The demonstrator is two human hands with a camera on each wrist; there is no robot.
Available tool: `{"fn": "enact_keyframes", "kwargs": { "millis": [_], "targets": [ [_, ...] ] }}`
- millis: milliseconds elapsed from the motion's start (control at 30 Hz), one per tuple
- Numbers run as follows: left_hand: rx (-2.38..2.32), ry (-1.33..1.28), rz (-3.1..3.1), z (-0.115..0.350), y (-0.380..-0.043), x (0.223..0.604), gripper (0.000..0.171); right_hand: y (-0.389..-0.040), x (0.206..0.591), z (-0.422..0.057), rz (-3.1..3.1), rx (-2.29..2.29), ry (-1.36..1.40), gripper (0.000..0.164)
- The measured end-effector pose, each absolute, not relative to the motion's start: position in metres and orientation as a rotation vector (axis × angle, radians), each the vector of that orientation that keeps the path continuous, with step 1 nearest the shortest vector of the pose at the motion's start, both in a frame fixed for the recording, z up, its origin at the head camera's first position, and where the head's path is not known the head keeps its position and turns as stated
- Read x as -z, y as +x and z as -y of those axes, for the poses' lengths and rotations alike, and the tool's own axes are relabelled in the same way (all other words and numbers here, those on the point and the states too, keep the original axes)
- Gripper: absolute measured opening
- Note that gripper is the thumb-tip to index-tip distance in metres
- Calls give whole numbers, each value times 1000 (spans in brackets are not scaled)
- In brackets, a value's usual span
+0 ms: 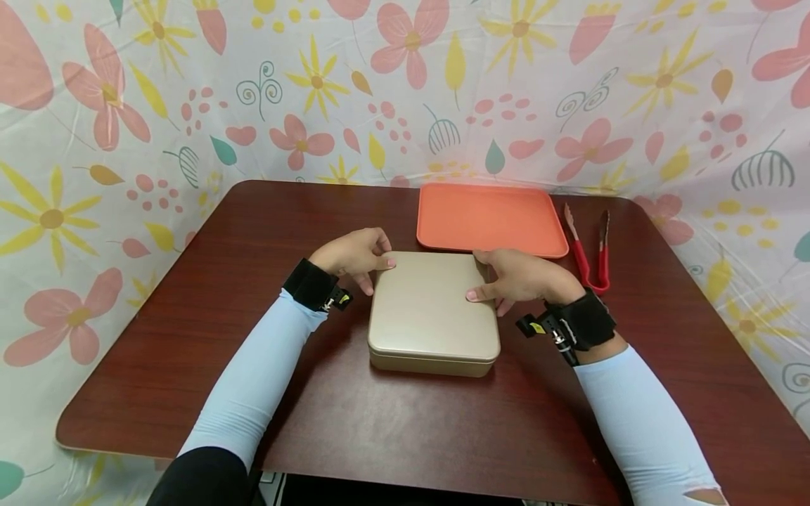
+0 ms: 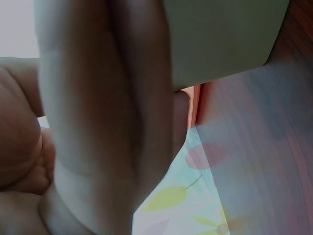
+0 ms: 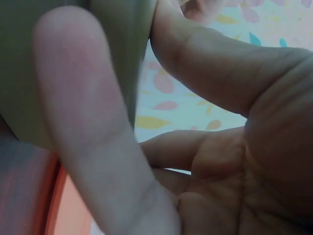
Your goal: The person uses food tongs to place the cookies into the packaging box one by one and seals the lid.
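Observation:
A closed, square, champagne-gold tin box (image 1: 433, 309) with rounded corners sits on the table, its lid on top. My left hand (image 1: 357, 256) grips its far left corner, the thumb on the lid's edge and the fingers bent down along the side. On the right side my right hand (image 1: 522, 276) holds the box, with thumb on the lid and the index fingertip at the far right corner. In the left wrist view blurred fingers cover part of the tin's wall (image 2: 220, 44). The right wrist view has one finger (image 3: 83, 83) large in front of the tin.
Behind the tin lies an orange tray (image 1: 493, 218). Red-handled tongs (image 1: 603, 267) with spread arms rest right of the tray. The dark wood table (image 1: 209, 337) has rounded corners, and a flower-printed cloth (image 1: 209, 126) hangs along its back and sides.

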State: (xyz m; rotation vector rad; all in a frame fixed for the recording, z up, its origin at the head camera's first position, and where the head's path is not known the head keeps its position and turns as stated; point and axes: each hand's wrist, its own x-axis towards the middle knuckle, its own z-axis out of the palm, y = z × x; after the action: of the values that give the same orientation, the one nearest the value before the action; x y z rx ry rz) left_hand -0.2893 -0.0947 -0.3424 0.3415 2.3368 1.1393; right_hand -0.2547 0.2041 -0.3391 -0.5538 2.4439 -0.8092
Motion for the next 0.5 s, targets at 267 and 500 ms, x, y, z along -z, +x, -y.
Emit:
{"fn": "enact_keyframes", "kwargs": {
  "millis": [267, 500],
  "targets": [
    [-1108, 356, -2362, 94, -289, 344, 30, -253, 337, -206, -2512, 652, -575, 67],
    [-1115, 354, -2363, 94, -288, 345, 29, -250, 339, -206, -2550, 515, -619, 107]
  ]
}}
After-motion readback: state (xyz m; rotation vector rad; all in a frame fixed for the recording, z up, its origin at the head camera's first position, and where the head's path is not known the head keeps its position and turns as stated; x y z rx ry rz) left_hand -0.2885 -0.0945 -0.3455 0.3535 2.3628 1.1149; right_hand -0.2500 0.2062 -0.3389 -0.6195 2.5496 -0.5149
